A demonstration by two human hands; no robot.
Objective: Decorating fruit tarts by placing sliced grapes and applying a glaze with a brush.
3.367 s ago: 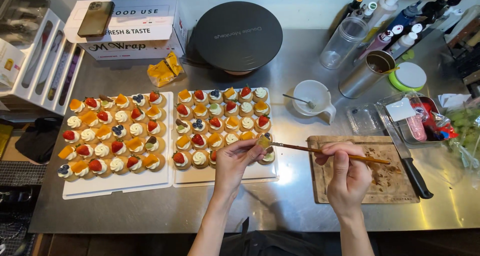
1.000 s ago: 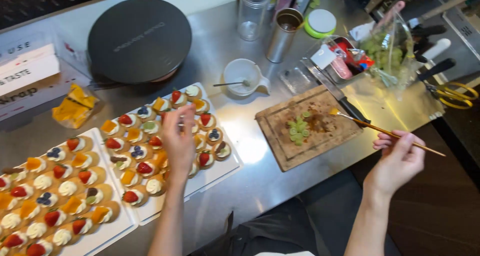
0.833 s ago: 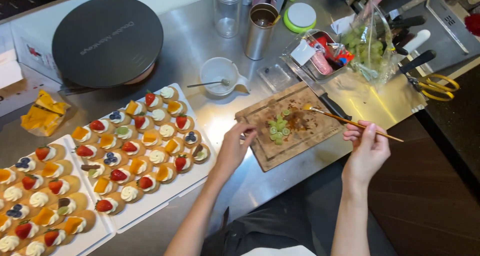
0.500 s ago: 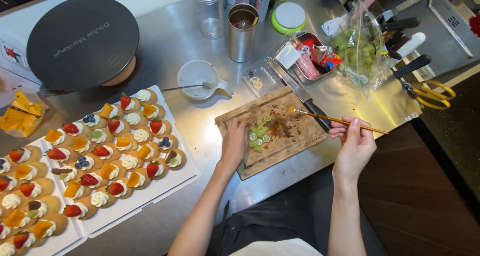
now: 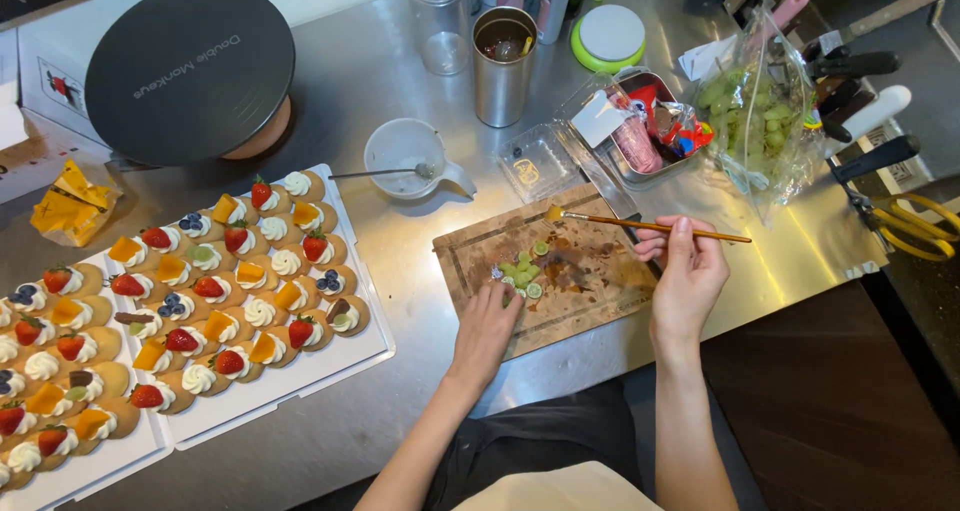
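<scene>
Grape slices (image 5: 522, 271) lie in a small heap near the left edge of the board (image 5: 590, 291). The left hand (image 5: 487, 326) rests on the board, its fingers touching the slices. The right hand (image 5: 688, 276) pinches a thin brush (image 5: 640, 225) over the board's back edge, tip pointing left.

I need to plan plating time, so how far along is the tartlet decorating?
Most tartlets on the white trays already carry cream and fruit. In hand: the left hand reaches the green grape slices on the wooden board, while the right hand holds a thin brush. A few slices remain on the board.
</scene>
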